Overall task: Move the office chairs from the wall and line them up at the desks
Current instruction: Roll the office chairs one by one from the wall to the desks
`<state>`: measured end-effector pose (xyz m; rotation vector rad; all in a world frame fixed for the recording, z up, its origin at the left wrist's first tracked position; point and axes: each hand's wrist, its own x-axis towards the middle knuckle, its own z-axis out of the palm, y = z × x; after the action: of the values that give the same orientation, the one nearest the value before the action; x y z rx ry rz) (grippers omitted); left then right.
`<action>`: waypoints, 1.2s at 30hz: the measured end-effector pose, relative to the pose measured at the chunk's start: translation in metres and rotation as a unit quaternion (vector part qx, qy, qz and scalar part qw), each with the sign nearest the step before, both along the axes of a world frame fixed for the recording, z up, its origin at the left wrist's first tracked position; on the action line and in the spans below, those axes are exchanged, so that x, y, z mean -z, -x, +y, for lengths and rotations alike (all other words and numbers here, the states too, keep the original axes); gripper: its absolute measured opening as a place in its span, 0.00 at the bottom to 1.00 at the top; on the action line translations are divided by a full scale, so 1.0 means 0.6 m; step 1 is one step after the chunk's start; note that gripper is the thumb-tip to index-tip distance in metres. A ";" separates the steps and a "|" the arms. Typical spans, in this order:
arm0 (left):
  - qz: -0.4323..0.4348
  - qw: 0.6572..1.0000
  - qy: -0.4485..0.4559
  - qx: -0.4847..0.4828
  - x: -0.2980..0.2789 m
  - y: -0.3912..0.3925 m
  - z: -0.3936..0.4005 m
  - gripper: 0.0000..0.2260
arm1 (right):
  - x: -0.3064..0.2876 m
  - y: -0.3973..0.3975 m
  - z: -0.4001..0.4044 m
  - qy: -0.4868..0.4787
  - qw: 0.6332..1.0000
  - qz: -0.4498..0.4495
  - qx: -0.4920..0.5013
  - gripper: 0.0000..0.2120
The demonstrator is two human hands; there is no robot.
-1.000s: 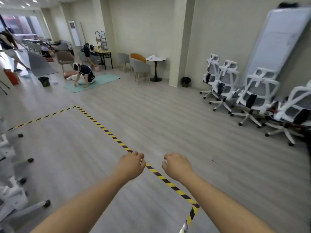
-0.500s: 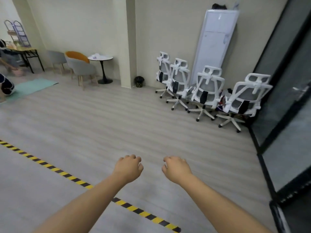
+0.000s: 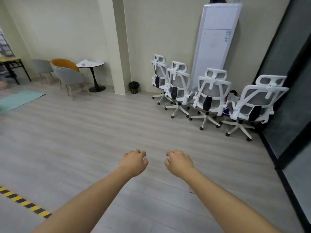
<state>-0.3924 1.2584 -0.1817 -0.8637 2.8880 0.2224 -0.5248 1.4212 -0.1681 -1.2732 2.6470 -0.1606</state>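
Note:
Several white office chairs with grey mesh backs stand in a row along the far wall, backs toward me: the nearest one (image 3: 259,105) at the right by the dark glass wall, one beside it (image 3: 211,96), a third (image 3: 178,86), and the farthest (image 3: 159,76). My left hand (image 3: 133,162) and my right hand (image 3: 179,162) are stretched out in front of me over bare floor, well short of the chairs. Both have the fingers curled in and hold nothing.
A tall white cabinet unit (image 3: 217,39) leans on the wall behind the chairs. A dark glass partition (image 3: 289,91) runs along the right. A pillar (image 3: 117,47), small black bin (image 3: 134,87), round table (image 3: 91,64) and lounge chairs (image 3: 69,76) stand left. Hazard tape (image 3: 25,202) crosses the floor.
The view has swung right and moved toward the wall chairs, which now look larger. The tape line has slid off to the lower left. My hands keep the same curled pose.

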 end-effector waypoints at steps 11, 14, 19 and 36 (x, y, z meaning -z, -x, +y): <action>0.008 0.999 -0.011 -0.044 -0.014 0.288 -0.336 0.20 | -0.014 0.325 -0.374 -0.006 0.999 0.002 -0.040 0.20; 0.008 0.999 -0.012 -0.049 0.006 0.373 -0.462 0.20 | 0.006 0.409 -0.506 -0.008 0.998 0.016 -0.056 0.20; 0.010 0.999 -0.015 -0.040 0.023 0.517 -0.672 0.20 | 0.021 0.543 -0.713 -0.017 0.998 0.009 -0.053 0.19; -0.001 0.999 0.012 0.030 0.037 1.129 -1.287 0.19 | 0.061 1.140 -1.284 0.014 1.000 0.018 -0.020 0.19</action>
<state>-1.0696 0.4862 -0.2037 -0.7790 2.9152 0.1798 -1.2085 0.6509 -0.2048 -1.3507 2.6558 -0.1715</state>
